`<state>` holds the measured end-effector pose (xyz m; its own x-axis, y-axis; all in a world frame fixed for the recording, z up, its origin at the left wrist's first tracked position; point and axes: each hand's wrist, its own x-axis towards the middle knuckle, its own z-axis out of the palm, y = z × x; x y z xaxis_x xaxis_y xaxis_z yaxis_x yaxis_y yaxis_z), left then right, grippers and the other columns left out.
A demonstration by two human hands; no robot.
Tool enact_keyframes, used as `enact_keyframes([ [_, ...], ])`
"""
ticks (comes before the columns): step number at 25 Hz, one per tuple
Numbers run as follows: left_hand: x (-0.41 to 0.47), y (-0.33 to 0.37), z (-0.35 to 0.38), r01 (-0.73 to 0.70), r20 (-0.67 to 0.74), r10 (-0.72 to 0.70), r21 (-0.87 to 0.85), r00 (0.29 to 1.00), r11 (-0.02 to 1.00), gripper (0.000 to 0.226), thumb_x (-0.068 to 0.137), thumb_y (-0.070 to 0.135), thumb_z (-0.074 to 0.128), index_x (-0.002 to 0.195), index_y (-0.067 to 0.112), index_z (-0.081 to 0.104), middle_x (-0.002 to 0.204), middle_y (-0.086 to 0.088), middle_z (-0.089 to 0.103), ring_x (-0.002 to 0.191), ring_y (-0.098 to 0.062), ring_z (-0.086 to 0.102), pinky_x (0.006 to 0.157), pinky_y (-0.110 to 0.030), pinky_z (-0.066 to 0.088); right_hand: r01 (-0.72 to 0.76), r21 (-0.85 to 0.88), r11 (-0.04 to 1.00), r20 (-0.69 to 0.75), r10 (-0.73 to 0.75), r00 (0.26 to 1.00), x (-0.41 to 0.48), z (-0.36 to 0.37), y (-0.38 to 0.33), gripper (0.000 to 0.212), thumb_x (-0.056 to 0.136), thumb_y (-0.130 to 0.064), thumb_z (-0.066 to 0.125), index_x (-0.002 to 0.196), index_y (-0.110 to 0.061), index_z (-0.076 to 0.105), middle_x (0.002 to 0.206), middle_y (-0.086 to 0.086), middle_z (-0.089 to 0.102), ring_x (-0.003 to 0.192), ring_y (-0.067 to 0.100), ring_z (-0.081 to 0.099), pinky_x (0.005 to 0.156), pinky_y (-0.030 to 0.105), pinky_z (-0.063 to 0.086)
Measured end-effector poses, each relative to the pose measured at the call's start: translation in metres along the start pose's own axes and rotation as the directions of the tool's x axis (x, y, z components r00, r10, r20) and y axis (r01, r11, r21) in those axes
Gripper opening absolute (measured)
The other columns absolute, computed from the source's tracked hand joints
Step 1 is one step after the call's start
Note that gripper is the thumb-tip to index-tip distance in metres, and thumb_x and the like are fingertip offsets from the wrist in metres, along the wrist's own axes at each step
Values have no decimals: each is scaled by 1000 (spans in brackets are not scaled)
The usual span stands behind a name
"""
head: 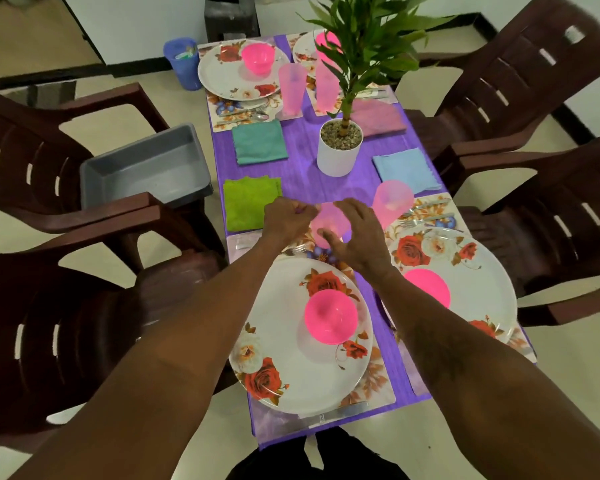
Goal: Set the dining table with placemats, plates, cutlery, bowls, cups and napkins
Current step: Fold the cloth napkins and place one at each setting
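Your right hand (357,237) curls round the pink cup (329,223), thumb on its near side. Your left hand (286,218) sits at the cup's left edge with its fingers curled; whether it actually grips the cup I cannot tell. The cup is on your side of the white pot (338,154), slightly left of it.

You look to be on the cups step, and close to the end of the task: this seems the last cup to settle. The next move calls for standing it upright on the placemat (374,382) and letting go without tipping it.

Nearer you than the pot and to its left, a floral plate (278,341) carries a pink bowl (330,317) with nothing showing inside. Nearer you and right of the pot, a second cup (392,199) stands with nothing visible in it, and a second bowl (428,285), partly behind your arm, sits on its own plate (471,268).

The pot itself holds pebbles and a leafy plant. Left of the pot, off the table, a grey tub (146,168) rests on a chair, nothing showing in it. Beyond the pot and left, a blue bin (182,62) holds something I cannot make out.
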<state>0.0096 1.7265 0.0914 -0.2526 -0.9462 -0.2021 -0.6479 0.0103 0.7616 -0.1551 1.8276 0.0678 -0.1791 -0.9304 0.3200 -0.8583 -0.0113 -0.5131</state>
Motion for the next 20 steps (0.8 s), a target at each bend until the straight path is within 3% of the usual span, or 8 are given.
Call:
enact_keyframes([
  [3, -1, 4, 11, 23, 28, -24, 35, 999, 999, 31, 80, 41, 78, 82, 10, 81, 68, -6, 75, 71, -18, 75, 81, -33, 59, -95, 123, 988, 124, 80, 989, -4, -7, 0, 69, 84, -57, 72, 135, -12, 62, 134, 8, 66, 121, 27, 60, 101, 44, 50],
  [6, 2, 7, 14, 104, 65, -102, -31, 993, 994, 24, 78, 32, 77, 81, 8, 80, 68, -8, 76, 67, -23, 76, 73, -39, 64, -136, 181, 974, 240, 90, 967, -5, -8, 8, 99, 80, -55, 78, 158, -11, 35, 147, 13, 58, 128, 31, 58, 103, 45, 50],
  [8, 7, 12, 15, 90, 40, -89, -17, 995, 996, 30, 71, 37, 76, 85, 11, 82, 71, -7, 77, 69, -24, 76, 76, -39, 64, -177, 167, 970, 223, 137, 965, -4, -4, 13, 108, 80, -45, 82, 162, -9, 22, 138, 18, 63, 118, 36, 64, 93, 45, 54],
  [13, 15, 23, 16, -20, 17, 20, 41, 1000, 999, 25, 78, 31, 74, 91, 13, 84, 75, -7, 78, 71, -22, 76, 85, -36, 61, -225, 240, 944, 189, 182, 965, 9, 0, 17, 95, 75, -43, 83, 152, -6, 40, 127, 14, 68, 109, 35, 67, 91, 34, 50],
  [20, 17, 16, 11, -60, -17, 61, 35, 998, 998, 36, 74, 37, 63, 87, 11, 83, 69, -8, 76, 64, -25, 75, 75, -41, 63, -227, 259, 939, 193, 180, 965, 13, 8, 15, 89, 77, -40, 88, 148, -12, 42, 120, 8, 70, 101, 26, 69, 85, 34, 57],
])
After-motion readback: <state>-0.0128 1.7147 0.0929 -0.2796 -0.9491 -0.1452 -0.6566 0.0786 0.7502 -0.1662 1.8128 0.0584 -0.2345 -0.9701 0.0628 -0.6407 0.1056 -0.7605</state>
